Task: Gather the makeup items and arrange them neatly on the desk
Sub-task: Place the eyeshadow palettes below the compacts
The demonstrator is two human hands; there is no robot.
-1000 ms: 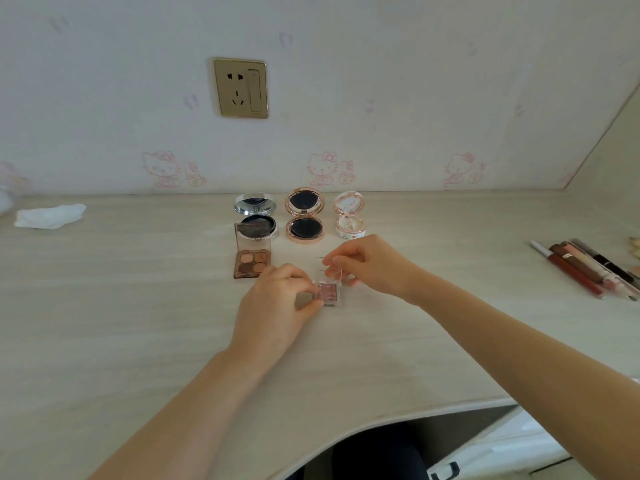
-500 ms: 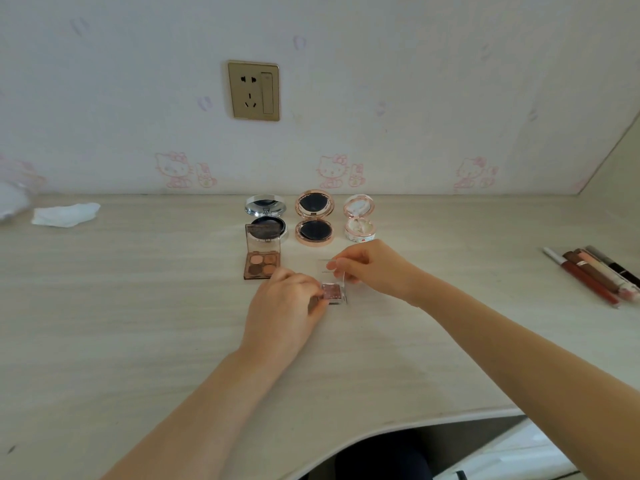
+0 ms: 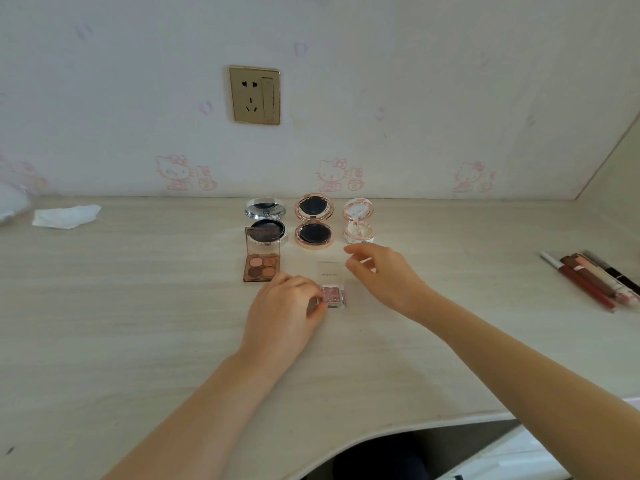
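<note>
A small clear case of pink glitter eyeshadow (image 3: 331,295) lies open on the desk (image 3: 138,306), its clear lid (image 3: 329,270) flat behind it. My left hand (image 3: 285,317) pinches the case's left side. My right hand (image 3: 382,277) hovers just right of the lid with loosely curled fingers, holding nothing. Behind stand an open brown four-colour palette (image 3: 261,263), a silver compact (image 3: 266,220), a rose-gold compact (image 3: 314,225) and a small pink compact (image 3: 358,221), all open in a row.
Several lip pencils and glosses (image 3: 595,280) lie at the right edge. A crumpled white tissue (image 3: 64,216) sits far left. A wall socket (image 3: 254,95) is above the desk. The desk's curved front edge (image 3: 398,431) is near me.
My right hand let go of the clear lid and lifted a little to the right; the lid now lies flat open. My left hand stays on the case.
</note>
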